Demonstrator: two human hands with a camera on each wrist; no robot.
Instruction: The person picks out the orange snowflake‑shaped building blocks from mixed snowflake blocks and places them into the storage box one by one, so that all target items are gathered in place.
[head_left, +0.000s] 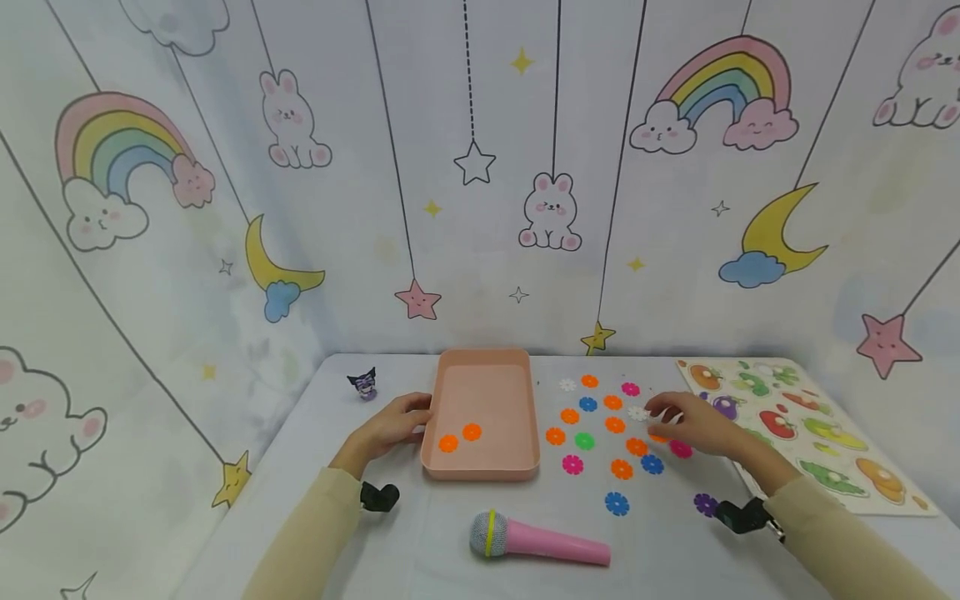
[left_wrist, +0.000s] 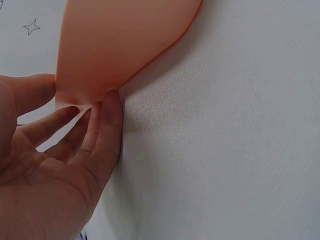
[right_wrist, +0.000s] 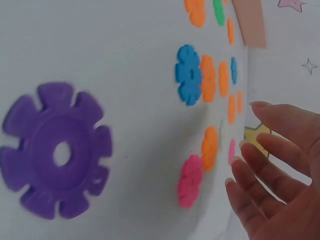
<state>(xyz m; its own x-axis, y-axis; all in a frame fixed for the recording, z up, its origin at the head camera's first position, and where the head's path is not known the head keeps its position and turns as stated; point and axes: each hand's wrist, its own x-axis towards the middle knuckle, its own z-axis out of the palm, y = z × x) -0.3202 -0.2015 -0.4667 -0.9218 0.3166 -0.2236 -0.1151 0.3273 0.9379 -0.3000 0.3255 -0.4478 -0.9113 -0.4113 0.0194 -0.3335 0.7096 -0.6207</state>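
Thumb and fingers of the person's left hand (head_left: 388, 423) grip the left wall of a shallow peach tray (head_left: 487, 379), the thumb at its rim and the fingertips lower on the outside. As for the right hand (head_left: 693, 425), its fingers are bent and spaced apart over the right part of the tabletop (head_left: 420, 542), and I see nothing held between them; a white disc (head_left: 638, 413) lies just beside the fingertips, with a magenta disc (head_left: 681, 449) near the hand. Two orange discs (head_left: 472, 432) sit in the tray, in its near half toward the left wall. More notched, flower-shaped discs spread across the tabletop to the right of the tray: several orange, three blue, a few magenta, two white and one green disc (head_left: 584, 442), with a purple disc (right_wrist: 42, 135) nearer the front edge, close to the right wrist. Toward the tabletop's front edge lies a pink microphone (head_left: 555, 543), its grey head pointing left. A small dark figurine (head_left: 365, 384) stands near the far left corner, and a board (head_left: 787, 433) printed with vegetables takes up the right side. Rising behind the far edge is a pale backdrop (head_left: 480, 233) drawn with rabbits, stars and rainbows.
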